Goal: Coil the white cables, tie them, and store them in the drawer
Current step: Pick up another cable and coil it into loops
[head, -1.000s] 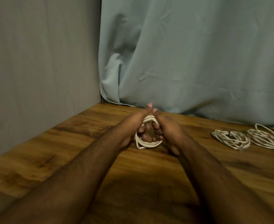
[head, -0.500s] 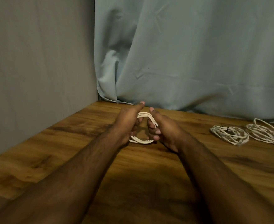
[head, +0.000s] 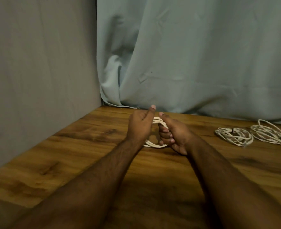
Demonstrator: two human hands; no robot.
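Both hands were on the same coiled white cable [head: 154,144], held up just above the wooden table [head: 90,151] near the back corner. The left hand [head: 140,127] gripped the coil's left side, thumb sticking up, and the right hand [head: 173,135] had its fingers curled round the right side. Two more coils [head: 234,136] [head: 267,133] lay side by side — well off to the right, in front of the curtain [head: 194,55].

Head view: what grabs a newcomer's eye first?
Both hands at centre: the left hand and right hand grip a small white cable coil above the wooden table. Two more coiled cables lie at far right on the table, before a pale curtain.
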